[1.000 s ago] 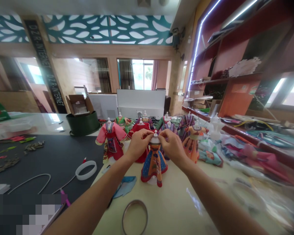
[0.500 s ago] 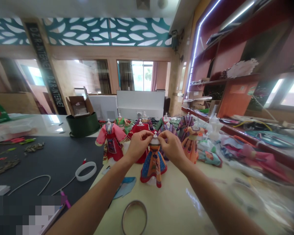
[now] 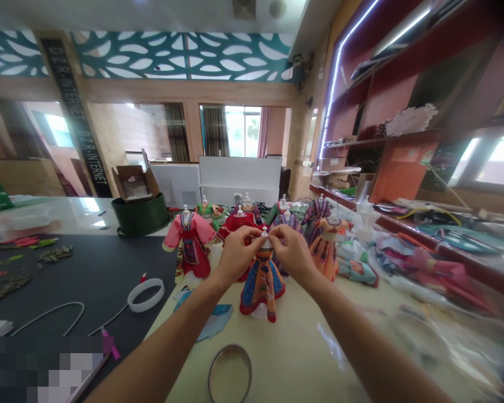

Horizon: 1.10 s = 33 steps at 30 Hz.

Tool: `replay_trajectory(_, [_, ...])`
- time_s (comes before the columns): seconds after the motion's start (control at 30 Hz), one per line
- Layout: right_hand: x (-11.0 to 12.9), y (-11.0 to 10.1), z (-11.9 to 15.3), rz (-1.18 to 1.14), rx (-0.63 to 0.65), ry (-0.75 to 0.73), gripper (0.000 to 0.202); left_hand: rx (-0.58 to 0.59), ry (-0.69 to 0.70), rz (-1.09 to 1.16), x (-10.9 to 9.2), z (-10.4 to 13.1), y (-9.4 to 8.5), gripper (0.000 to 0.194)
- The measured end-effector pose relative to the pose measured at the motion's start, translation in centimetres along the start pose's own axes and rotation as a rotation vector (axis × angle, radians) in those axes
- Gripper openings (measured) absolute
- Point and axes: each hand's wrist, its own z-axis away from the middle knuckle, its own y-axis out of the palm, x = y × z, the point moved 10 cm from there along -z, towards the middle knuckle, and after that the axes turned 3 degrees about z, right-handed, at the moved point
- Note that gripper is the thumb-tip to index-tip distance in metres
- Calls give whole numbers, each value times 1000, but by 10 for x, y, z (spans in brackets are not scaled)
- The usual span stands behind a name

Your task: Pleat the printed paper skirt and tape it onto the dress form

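Note:
In the middle stands a small white mannequin [image 3: 264, 231] wearing a doll dress [image 3: 263, 286] with an orange bodice, blue and orange skirt panels and a red hem. My left hand [image 3: 239, 252] is at the left of its neck and shoulder, thumb and fingers pinched together. On the other side my right hand [image 3: 291, 252] pinches in the same way, close to the left fingertips. Whatever lies between the fingers is too small to make out. The mannequin's upper bust is partly hidden by the hands.
Behind stand several dressed mannequins, including one in a pink and red robe [image 3: 191, 242] and one in an orange dress [image 3: 325, 246]. A ring [image 3: 230, 374] and blue cloth [image 3: 213, 322] lie nearer. At left is a white tape roll [image 3: 146, 295]; folded fabrics [image 3: 436, 266] lie right.
Both hands stay at the mannequin's neck, and the fingers have shifted slightly, covering more of the upper bust. The dress stands in nearly the same place; the view has moved a little.

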Motion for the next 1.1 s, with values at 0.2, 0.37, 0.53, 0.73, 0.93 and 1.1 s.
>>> replay_trajectory(0.2, [-3,2,-2,-45,6,11,10,-7,19,-9,0,0,0,13])
replay_trajectory(0.37, [-8,1,-1,-59,-26,42,8,-15,29,-16,1,-1,0,12])
replay_trajectory(0.53, [-8,-2,3,-54,-56,49,12,-24,38,-22,0,-1,2,12])
replay_trajectory(0.73, [0,-7,11,-52,-105,29,14,-50,59,-40,-2,2,3,10])
replay_trajectory(0.93, [6,-9,17,-81,-119,-15,17,-50,72,-49,-4,3,4,11])
replay_trajectory(1.1, [0,-8,17,-139,-113,-12,17,-43,70,-49,-8,4,4,12])
